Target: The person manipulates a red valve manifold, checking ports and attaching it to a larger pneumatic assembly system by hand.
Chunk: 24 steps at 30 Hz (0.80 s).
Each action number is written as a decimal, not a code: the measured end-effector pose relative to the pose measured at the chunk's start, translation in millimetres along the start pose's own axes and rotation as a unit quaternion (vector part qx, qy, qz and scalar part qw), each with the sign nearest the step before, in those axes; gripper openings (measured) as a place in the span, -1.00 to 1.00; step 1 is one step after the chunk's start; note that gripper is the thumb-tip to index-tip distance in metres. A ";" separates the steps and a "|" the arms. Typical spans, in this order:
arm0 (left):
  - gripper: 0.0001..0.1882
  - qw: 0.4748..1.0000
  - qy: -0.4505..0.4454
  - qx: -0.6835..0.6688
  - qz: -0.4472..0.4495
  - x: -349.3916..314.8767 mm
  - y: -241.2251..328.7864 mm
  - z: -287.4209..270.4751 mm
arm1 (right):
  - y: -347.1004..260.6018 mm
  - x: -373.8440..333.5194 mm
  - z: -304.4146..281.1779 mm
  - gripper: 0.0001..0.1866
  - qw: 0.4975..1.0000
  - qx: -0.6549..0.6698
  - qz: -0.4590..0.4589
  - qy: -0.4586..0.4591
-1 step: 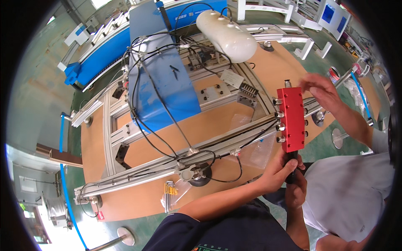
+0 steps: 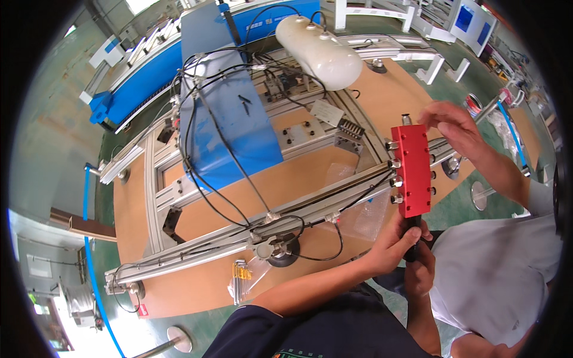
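A red metal air manifold block with push-in fittings down both sides stands nearly upright in front of me at the right. Below it is a black cylindrical part, partly covered by fingers. My left hand is closed round its upper end, just under the block. Lower down, my right hand grips the same black part. A co-worker's hand hovers at the block's top right corner, near the metal fitting on top; I cannot tell whether it touches.
An aluminium-profile frame with suction cups and black hoses lies over a brown board. It carries a blue cover and a white tank. Hex keys lie near the front edge. The co-worker stands close at right.
The co-worker's hand, blurred before, has shifted slightly and shows sharply beside the block's top. My hands keep their grip on the black part. The whole view has shifted a little.
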State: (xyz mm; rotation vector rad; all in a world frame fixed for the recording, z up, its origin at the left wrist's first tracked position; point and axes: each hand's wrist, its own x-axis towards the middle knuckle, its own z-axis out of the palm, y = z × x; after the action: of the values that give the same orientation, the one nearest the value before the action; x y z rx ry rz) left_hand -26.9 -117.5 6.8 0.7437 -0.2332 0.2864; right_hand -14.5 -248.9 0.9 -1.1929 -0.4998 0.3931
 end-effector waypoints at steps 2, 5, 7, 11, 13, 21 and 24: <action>-0.63 1.000 -0.008 0.021 0.002 -1.3 0.7 -3.3 | -8.7 6.4 12.8 -0.47 0.997 -0.070 0.027 0.019; -0.64 0.997 0.006 0.057 -0.048 0.0 13.5 -3.1 | -21.0 14.4 21.4 -0.50 0.996 -0.078 0.053 0.004; -0.61 0.989 0.041 0.004 -0.139 8.5 34.0 2.3 | -30.9 19.2 16.3 -0.44 0.995 -0.035 0.089 -0.036; -0.65 0.983 0.086 -0.064 -0.146 35.6 47.1 3.9 | -70.8 41.5 44.9 -0.40 0.992 -0.015 0.123 0.026; -0.62 0.961 0.070 -0.160 -0.215 45.4 74.2 10.3 | -79.2 53.6 44.2 -0.41 0.994 0.037 0.104 0.008; -0.79 0.950 0.190 -0.193 -0.154 66.3 81.6 11.5 | -85.3 57.6 52.7 -0.69 0.995 -0.088 -0.046 0.020; -0.80 0.946 0.186 -0.209 -0.162 66.4 80.3 11.4 | -85.2 54.8 55.9 -0.70 0.986 -0.135 -0.093 0.029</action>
State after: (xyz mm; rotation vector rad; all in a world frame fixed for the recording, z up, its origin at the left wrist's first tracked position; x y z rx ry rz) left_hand 7.0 -57.7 86.0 0.2886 0.1865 0.0534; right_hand 1.7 -203.5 106.1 -1.4009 -0.6226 0.1321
